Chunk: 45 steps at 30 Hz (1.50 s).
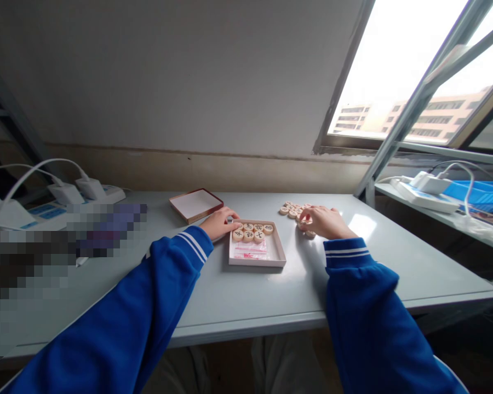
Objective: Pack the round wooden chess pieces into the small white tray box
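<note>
A shallow white box (277,264) sits in the middle of the desk. Inside it, round wooden Chinese chess pieces (248,235) with dark characters fill the upper part in two rows, above a small clear plastic bag (250,250) with red print. My left hand (221,221) grips the box's upper left corner, thumb over the rim by the first piece. Right of the box, my right hand (327,221) has its fingers closed on a chess piece (306,220) at the near edge of a loose heap of pieces (290,208); the fingers partly hide that piece.
The box lid (197,205), red-brown at the edges, lies upturned behind my left hand. A power strip (115,194) with plugs and white cables is at left, near a blurred-out patch. Another power strip (423,191) and a blue basket (476,192) occupy the right shelf.
</note>
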Each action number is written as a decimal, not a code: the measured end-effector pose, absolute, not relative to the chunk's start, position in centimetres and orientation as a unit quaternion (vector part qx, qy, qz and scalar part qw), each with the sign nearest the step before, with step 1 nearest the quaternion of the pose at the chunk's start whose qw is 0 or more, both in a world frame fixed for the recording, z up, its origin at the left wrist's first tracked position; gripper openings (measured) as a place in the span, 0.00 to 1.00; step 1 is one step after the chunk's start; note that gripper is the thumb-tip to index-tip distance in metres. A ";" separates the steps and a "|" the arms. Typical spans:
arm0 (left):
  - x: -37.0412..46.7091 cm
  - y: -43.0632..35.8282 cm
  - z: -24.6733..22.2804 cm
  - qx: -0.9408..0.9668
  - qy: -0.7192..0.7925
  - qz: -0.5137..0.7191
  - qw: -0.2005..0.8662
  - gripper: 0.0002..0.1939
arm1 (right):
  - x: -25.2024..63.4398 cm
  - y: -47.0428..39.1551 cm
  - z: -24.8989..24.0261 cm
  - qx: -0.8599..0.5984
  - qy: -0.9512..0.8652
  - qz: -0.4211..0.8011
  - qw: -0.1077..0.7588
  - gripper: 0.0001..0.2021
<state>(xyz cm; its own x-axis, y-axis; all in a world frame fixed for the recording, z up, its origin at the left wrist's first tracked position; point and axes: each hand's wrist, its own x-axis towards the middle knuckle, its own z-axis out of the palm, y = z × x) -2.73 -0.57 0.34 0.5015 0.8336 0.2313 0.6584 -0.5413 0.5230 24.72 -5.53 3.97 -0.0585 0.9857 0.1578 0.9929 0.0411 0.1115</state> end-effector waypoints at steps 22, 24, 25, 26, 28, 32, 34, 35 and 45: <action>-2.7 -0.6 0.3 0.854 0.431 0.228 0.182 0.13 | 19.5 -7.0 4.6 -0.483 -0.869 -0.001 0.102 0.07; -2.7 -0.6 0.4 0.853 0.434 0.224 0.185 0.13 | 19.5 -7.0 4.6 -0.484 -0.870 -0.011 0.099 0.07; -2.7 -0.6 0.4 0.852 0.435 0.223 0.186 0.13 | 19.5 -7.0 4.5 -0.483 -0.870 -0.015 0.097 0.07; -2.7 -0.6 0.4 0.852 0.436 0.223 0.186 0.13 | 19.4 -7.0 4.4 -0.484 -0.869 -0.021 0.095 0.07; -2.7 -0.7 0.4 0.852 0.437 0.223 0.183 0.13 | 19.4 -6.9 4.1 -0.490 -0.865 -0.039 0.095 0.08; -2.6 -0.7 0.4 0.850 0.442 0.223 0.181 0.13 | 19.5 -6.7 3.8 -0.506 -0.854 -0.067 0.100 0.10; -2.7 -0.7 0.4 0.849 0.442 0.225 0.182 0.13 | 19.6 -6.7 3.9 -0.504 -0.855 -0.065 0.102 0.07; -2.7 -0.7 0.4 0.848 0.442 0.225 0.184 0.13 | 19.6 -6.8 4.0 -0.503 -0.856 -0.063 0.104 0.06; -2.7 -0.8 0.6 0.850 0.443 0.216 0.186 0.14 | 19.5 -6.7 4.0 -0.494 -0.860 -0.053 0.119 0.07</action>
<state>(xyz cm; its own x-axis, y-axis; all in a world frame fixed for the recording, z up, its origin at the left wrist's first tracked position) -2.66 -0.84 0.55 0.5149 0.8330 0.2024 0.6725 -0.5390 0.5072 19.55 -6.68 3.98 -0.4834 0.8368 0.2570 0.8619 0.5063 -0.0275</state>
